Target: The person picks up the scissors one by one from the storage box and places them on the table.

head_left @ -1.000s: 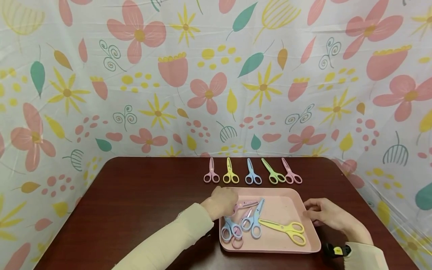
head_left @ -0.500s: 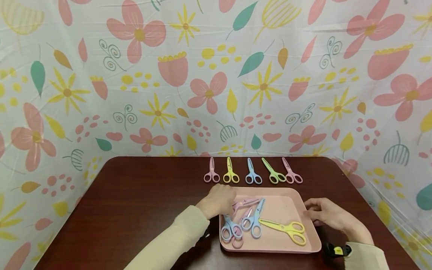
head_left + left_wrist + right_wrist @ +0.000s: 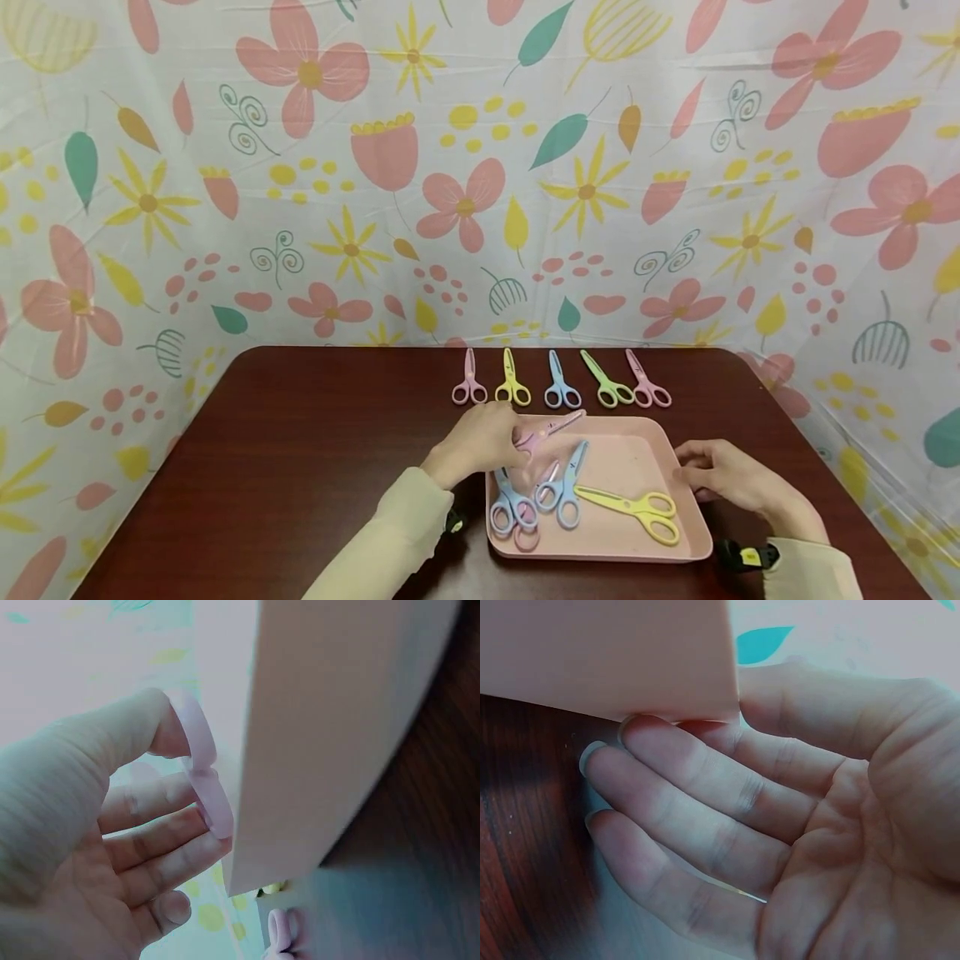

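My left hand (image 3: 474, 443) holds pink scissors (image 3: 557, 426) by the handle loops over the left rim of a pink tray (image 3: 600, 546). The blade points toward the far right. In the left wrist view, the thumb and fingers grip the pink loops (image 3: 196, 735) beside the tray wall (image 3: 330, 735). Inside the tray lie two blue scissors (image 3: 567, 487) (image 3: 514, 505), yellow scissors (image 3: 636, 505) and more pink scissors (image 3: 527, 537), partly covered by a blue pair. My right hand (image 3: 738, 483) grips the tray's right side, its thumb at the wall and fingertips at the bottom edge (image 3: 727, 750).
Along the table's far edge stands a row of scissors: pink (image 3: 469, 385), yellow (image 3: 512, 385), blue (image 3: 560, 385), green (image 3: 609, 385) and pink (image 3: 647, 385). The last two nearly touch. A flowered cloth (image 3: 375, 167) hangs behind the dark table (image 3: 300, 450).
My left hand has lifted the pink scissors up from the tray's left part, their blade rising toward the far rim. My right hand stays at the tray's right side.
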A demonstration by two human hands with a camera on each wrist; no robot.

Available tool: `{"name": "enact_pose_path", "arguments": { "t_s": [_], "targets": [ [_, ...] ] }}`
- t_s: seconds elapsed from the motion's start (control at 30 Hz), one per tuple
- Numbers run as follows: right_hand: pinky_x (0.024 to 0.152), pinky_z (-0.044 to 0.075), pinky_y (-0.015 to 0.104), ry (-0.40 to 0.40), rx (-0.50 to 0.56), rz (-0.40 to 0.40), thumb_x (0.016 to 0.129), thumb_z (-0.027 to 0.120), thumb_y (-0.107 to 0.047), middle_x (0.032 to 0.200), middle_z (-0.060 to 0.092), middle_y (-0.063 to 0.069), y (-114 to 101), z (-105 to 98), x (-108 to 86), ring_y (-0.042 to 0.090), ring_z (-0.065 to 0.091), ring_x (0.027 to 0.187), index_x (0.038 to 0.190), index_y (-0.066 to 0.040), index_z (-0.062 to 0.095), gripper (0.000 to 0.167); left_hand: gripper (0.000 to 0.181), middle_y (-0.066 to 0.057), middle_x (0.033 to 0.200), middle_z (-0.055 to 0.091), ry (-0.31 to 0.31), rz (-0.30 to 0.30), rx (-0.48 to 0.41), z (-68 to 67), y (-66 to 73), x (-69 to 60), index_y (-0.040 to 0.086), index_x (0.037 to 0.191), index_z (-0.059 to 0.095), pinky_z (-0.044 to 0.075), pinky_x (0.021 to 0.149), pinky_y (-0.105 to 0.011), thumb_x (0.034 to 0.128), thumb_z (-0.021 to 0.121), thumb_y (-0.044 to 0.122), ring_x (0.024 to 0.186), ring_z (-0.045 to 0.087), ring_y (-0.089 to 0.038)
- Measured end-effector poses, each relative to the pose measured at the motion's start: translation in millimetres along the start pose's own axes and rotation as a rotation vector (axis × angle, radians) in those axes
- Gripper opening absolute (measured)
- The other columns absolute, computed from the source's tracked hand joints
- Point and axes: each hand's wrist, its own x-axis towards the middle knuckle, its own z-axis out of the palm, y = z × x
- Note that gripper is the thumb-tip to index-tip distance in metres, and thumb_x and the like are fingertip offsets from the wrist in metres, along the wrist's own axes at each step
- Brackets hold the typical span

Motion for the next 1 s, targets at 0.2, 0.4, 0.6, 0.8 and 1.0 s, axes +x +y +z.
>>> {"name": "enact_pose_path", "arguments": {
  "t_s": [0.2, 0.4, 0.6, 0.8, 1.0],
  "targets": [
    [0.069, 0.055, 0.039, 0.001, 0.002, -0.026, 0.092, 0.064, -0.009, 0.094, 0.067, 0.013, -1, 1, 1.3, 0.026, 0.066, 0.083, 0.117, 0.014, 0.056, 0.035, 0.029, 0.009, 0.054, 0.031, 0.090, -0.003, -0.174, -1.4, -3.0, -4.6, 0.019, 0.053, 0.050, 0.029, 0.048, -0.024, 0.0685, 0.075, 0.020, 0.053, 0.033, -0.008],
    [0.068, 0.054, 0.037, 0.025, -0.015, -0.027, 0.091, 0.065, -0.008, 0.090, 0.067, 0.011, -1, 2, -0.5, 0.026, 0.065, 0.081, 0.114, 0.013, 0.057, 0.032, 0.010, 0.004, 0.073, 0.056, 0.175, -0.002, -0.270, -4.9, -8.6, -6.3, 0.020, 0.068, 0.065, 0.042, 0.059, -0.024, 0.0705, 0.075, 0.020, 0.067, 0.048, -0.009],
    [0.067, 0.054, 0.035, 0.043, -0.034, -0.024, 0.090, 0.066, -0.009, 0.088, 0.066, 0.010, 1, 2, -0.7, 0.025, 0.064, 0.080, 0.112, 0.011, 0.059, 0.030, 0.006, 0.001, 0.079, 0.061, 0.267, -0.030, -0.320, -9.3, -22.7, -7.8, 0.018, 0.072, 0.069, 0.043, 0.061, -0.027, 0.0720, 0.075, 0.020, 0.066, 0.050, -0.010],
    [0.069, 0.054, 0.039, 0.036, -0.013, -0.027, 0.091, 0.065, -0.007, 0.088, 0.065, 0.010, 1, 3, -0.8, 0.025, 0.065, 0.081, 0.112, 0.012, 0.058, 0.029, 0.009, 0.007, 0.082, 0.059, 0.330, -0.152, -0.359, -13.6, -42.2, -11.8, 0.020, 0.075, 0.070, 0.044, 0.062, -0.029, 0.0733, 0.078, 0.025, 0.068, 0.053, -0.013],
    [0.069, 0.054, 0.039, 0.038, -0.001, -0.034, 0.091, 0.064, -0.006, 0.087, 0.064, 0.010, 2, 3, -2.2, 0.025, 0.064, 0.080, 0.112, 0.012, 0.058, 0.029, 0.013, 0.003, 0.081, 0.058, 0.399, -0.276, -0.327, -16.1, -61.7, -14.6, 0.018, 0.074, 0.070, 0.045, 0.065, -0.033, 0.0722, 0.080, 0.027, 0.069, 0.053, -0.016]
  ]
}}
